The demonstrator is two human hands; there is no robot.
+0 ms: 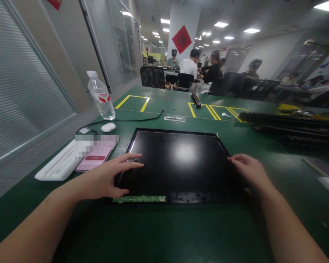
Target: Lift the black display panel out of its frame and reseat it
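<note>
A black flat display panel (pixel 181 160) lies face up on the green table (pixel 164 230), with a green circuit strip (pixel 139 199) along its near edge. My left hand (pixel 109 177) rests open on the panel's left edge, fingers spread over the glass and thumb by the near corner. At the panel's right edge lies my right hand (pixel 249 171), fingers stretched out flat along the side. Neither hand holds anything.
A phone (pixel 94 157) sits on a white tray (pixel 57 166) to the left, with a white mouse (pixel 108 127), cable and water bottle (pixel 101 96) behind. Black parts (pixel 290 124) are stacked at the right. Several people sit at tables beyond.
</note>
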